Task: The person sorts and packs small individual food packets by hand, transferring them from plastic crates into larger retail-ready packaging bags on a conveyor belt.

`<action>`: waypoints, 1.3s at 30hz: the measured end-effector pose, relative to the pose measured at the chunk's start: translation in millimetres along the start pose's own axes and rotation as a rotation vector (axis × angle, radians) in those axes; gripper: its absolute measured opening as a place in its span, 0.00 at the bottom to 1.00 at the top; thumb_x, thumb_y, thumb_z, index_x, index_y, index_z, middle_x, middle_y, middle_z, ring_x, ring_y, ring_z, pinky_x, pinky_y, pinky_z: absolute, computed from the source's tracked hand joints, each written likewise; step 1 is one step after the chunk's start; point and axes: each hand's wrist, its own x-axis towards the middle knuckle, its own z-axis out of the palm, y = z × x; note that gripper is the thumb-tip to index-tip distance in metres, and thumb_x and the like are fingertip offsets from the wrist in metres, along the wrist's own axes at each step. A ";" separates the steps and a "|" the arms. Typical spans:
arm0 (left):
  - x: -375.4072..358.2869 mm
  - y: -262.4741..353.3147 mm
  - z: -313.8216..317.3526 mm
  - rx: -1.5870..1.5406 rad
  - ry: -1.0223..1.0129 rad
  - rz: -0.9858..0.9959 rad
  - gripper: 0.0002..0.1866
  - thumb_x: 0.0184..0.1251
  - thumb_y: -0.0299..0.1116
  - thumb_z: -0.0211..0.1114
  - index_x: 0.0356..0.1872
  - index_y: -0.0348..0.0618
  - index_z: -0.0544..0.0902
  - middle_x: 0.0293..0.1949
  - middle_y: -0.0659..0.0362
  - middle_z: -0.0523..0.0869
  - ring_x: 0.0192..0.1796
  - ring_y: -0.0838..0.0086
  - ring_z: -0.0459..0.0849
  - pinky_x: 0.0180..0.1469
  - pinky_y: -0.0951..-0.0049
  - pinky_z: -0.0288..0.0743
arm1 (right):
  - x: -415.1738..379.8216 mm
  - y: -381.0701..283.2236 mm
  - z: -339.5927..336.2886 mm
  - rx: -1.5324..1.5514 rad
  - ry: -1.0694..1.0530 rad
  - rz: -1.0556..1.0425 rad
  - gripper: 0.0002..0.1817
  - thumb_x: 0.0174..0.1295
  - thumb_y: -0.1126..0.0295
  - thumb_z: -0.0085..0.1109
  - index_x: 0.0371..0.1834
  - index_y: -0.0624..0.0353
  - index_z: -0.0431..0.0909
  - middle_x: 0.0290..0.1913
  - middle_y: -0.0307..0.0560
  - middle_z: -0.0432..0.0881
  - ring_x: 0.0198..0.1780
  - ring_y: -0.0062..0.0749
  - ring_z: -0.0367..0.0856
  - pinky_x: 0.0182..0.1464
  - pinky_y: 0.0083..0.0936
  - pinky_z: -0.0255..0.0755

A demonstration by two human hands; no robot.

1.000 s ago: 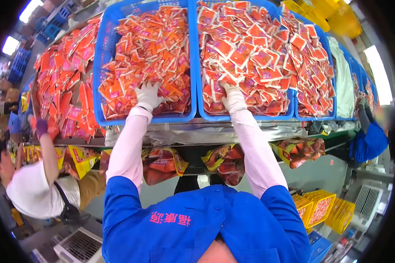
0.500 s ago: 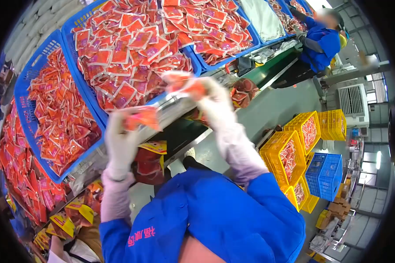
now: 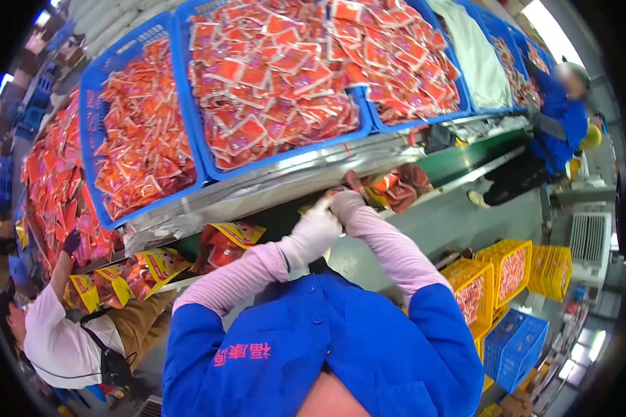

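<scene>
My left hand [image 3: 314, 233], in a white glove, is closed with its fingertips pressed against my right hand [image 3: 346, 207], which is closed too. Both are over the green conveyor belt [image 3: 285, 221], and what they grip is hidden. A dark red, shiny piece [image 3: 355, 181] sticks up just beyond my right fingers. Beside my right hand lies a clear bag with red-brown contents [image 3: 400, 189]. To the left of my hands is a yellow-topped bag [image 3: 226, 247]. Beyond the belt, red sachets [image 3: 271, 83] are heaped in a blue crate [image 3: 292, 149].
Another blue crate of sachets [image 3: 94, 160] stands at the left. A co-worker in blue [image 3: 567, 125] is at the far right, and a person in a white shirt [image 3: 69, 333] at the left. Yellow crates [image 3: 497, 260] and a blue crate stack [image 3: 515, 347] stand on the right floor.
My hands, apart before with red sachets in each, have come together lower over the belt. Those sachets no longer show in them. The view has swung, bringing the person at left into sight.
</scene>
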 end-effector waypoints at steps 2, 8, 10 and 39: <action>-17.8 1.9 -1.1 -0.084 0.076 0.004 0.06 0.53 0.30 0.61 0.23 0.49 0.85 0.24 0.58 0.84 0.35 0.66 0.85 0.73 0.55 0.66 | -20.9 -29.6 -30.7 -0.137 -0.017 -0.038 0.25 0.64 0.52 0.58 0.59 0.52 0.82 0.55 0.55 0.87 0.53 0.44 0.87 0.59 0.48 0.76; -93.9 -64.7 -69.8 -0.392 0.276 -0.140 0.14 0.50 0.38 0.73 0.38 0.50 0.84 0.44 0.61 0.86 0.53 0.67 0.83 0.66 0.52 0.69 | -66.0 -85.8 -325.2 0.454 -0.024 -0.008 0.16 0.54 0.63 0.62 0.43 0.56 0.88 0.40 0.52 0.90 0.43 0.43 0.89 0.50 0.37 0.80; -137.1 -111.5 -92.5 -0.331 0.328 -0.340 0.13 0.50 0.36 0.73 0.38 0.48 0.85 0.40 0.60 0.86 0.49 0.64 0.84 0.61 0.52 0.71 | 5.2 -35.2 -339.1 0.394 0.563 0.146 0.17 0.55 0.69 0.60 0.48 0.56 0.87 0.40 0.54 0.90 0.39 0.39 0.89 0.46 0.33 0.81; -55.6 -28.2 -67.5 -0.753 0.393 -0.289 0.15 0.57 0.33 0.72 0.46 0.46 0.82 0.50 0.54 0.86 0.52 0.60 0.85 0.59 0.58 0.76 | -168.9 -79.2 -264.0 1.292 0.697 -0.084 0.14 0.64 0.76 0.61 0.52 0.62 0.85 0.43 0.42 0.88 0.41 0.25 0.84 0.49 0.25 0.76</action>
